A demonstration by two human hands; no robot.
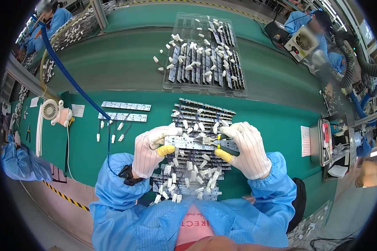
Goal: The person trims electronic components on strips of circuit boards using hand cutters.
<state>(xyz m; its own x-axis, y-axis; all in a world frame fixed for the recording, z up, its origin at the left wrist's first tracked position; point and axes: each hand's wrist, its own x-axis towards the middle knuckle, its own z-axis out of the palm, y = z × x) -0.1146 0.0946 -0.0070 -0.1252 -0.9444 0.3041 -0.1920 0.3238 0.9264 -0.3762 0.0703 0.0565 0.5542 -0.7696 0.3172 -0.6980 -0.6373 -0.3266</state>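
Head view: my left hand (151, 148) pinches left end of circuit board (179, 142), probably steadying it; my right hand (247, 147), half-curled, grips pliers (206, 141) by spread handles, nose over board. Board held above row of boards (203, 107), presumably for short reach.

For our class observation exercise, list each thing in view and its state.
Left hand: gripping circuit board
Right hand: holding pliers
Circuit board: held over other boards
Pliers: handles spread apart
Clear tray: loaded with further boards
White fan: unclear whether running
Blue cord: hanging, coiled
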